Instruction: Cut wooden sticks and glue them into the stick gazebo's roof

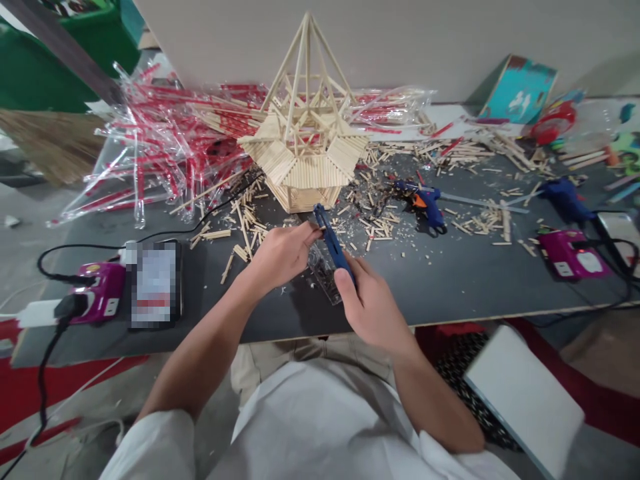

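Observation:
My right hand (373, 303) is closed round the blue handles of a small cutter (331, 241), whose tip points toward my left hand. My left hand (283, 253) is pinched shut just left of the cutter's jaws; what it pinches is too small to make out. Both hands hover over a clear plastic piece (323, 270) on the dark table (450, 280). Just beyond them stands a pagoda-like model of wooden sticks (305, 143) with a tall pointed roof frame.
Cut stick bits litter the table around the model. A blue glue gun (425, 203) lies to the right, another (565, 197) farther right. Purple power adapters (100, 290) (570, 253) sit at both sides. Red-and-clear plastic wrappers (165, 147) pile up at back left.

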Demonstrator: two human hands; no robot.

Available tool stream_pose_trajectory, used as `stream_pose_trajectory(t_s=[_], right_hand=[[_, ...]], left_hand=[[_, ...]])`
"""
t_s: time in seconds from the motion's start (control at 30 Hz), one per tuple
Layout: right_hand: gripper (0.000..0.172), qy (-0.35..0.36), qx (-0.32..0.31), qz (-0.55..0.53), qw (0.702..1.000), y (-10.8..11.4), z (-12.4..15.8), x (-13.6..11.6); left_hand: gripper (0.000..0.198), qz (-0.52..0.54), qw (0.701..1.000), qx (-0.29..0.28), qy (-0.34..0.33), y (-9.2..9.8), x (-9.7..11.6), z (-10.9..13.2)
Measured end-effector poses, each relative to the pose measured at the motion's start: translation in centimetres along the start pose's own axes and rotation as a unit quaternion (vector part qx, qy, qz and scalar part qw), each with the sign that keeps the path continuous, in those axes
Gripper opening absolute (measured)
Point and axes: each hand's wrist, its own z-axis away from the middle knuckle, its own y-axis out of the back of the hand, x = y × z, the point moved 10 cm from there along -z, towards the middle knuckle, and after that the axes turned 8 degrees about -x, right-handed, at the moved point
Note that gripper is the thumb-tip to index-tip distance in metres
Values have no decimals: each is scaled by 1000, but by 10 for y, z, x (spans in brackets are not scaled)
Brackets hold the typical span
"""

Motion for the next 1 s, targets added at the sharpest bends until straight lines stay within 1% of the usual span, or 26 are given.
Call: stream_pose_trajectory(t_s=[0.1, 0.2, 0.27, 0.4, 0.47, 0.57, 0.7, 0.77, 0.83, 0.87, 0.93, 1.0], right_hand=[[50, -10, 1, 3, 1000, -2, -4, 6], [48, -5, 8, 18, 1000, -4, -7, 9], [47, -2, 13, 41, 999, -6, -9, 10], [48, -24, 36, 109, 993, -6, -12, 16], [49, -27, 47, 134, 989, -3, -13, 17], [49, -44, 65, 166, 983, 8, -10, 23], [47, -95, 78, 228, 966, 24, 0, 39], [45, -107, 80, 274, 952, 27, 5, 45], [44, -96, 85, 320, 939, 27, 7, 46], [45, -79, 86, 341, 933, 25, 7, 44], [49, -39, 84, 376, 922, 19, 6, 39], [55, -18, 84, 400, 912, 13, 5, 37]], left_hand=[[16, -7, 1000, -14, 11, -2, -1, 0], [17, -13, 999, -21, 23, -1, -3, -1], [18, -18, 999, -16, 25, 1, -2, -1], [21, -23, 999, -15, 32, 1, -1, -3], [22, -19, 999, -21, 39, 0, -2, -3], [22, -8, 999, -23, 45, -1, -6, -1], [25, -2, 1000, 9, 28, 8, -5, 2], [28, -1, 1000, 13, 22, 11, -3, 2], [29, 5, 1000, 6, 24, 13, -1, 1], [29, 9, 1000, 0, 28, 14, -2, 0], [29, 9, 999, -7, 38, 17, -3, -1], [29, -1, 999, -11, 45, 21, -5, -3]])
